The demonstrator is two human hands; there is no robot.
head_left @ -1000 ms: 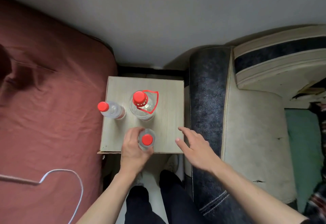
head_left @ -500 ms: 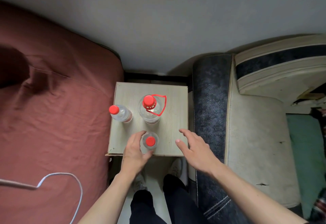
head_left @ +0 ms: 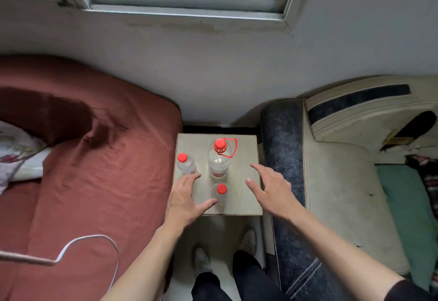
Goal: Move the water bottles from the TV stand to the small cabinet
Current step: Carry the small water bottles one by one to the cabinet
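Both grips released: left hand [head_left: 183,200] spread beside small bottle [head_left: 221,194] at frame centre, right hand [head_left: 272,188] hovering opposite. Three bottles upright on small cabinet [head_left: 246,153], big bottle [head_left: 219,160] behind. Placing step looks finished; next, probably fetch any left.

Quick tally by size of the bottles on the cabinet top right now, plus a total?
Small bottles with red caps: 2, one at the left edge and one near the front.
Large bottle with red cap and red carry handle: 1.
Total: 3 bottles, all upright on the small cabinet.
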